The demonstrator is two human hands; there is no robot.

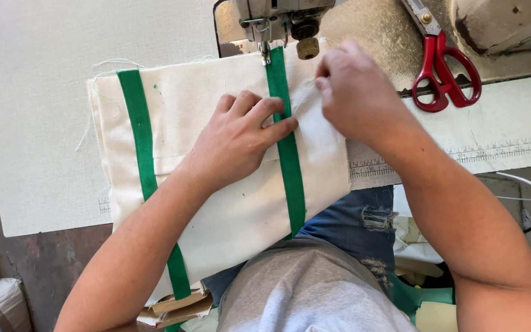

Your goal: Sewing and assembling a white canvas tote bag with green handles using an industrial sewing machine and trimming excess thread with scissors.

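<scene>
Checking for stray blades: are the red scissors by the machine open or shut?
Shut. The red-handled scissors lie flat on the sewing table with handle loops together and blades closed, apart from the right hand.

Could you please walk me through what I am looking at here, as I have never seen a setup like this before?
This single picture comes from a camera worn on a person's head, looking down at their own two bare hands at a sewing table. At the top stands a sewing machine, its presser foot resting on a green strap. That strap lies along a cream fabric panel, which carries a second green strap on its left side. The left hand lies flat, pressing the panel and the edge of the strap. The right hand pinches the fabric just right of the strap, close to the presser foot. Red-handled scissors lie on the table to the right.
</scene>
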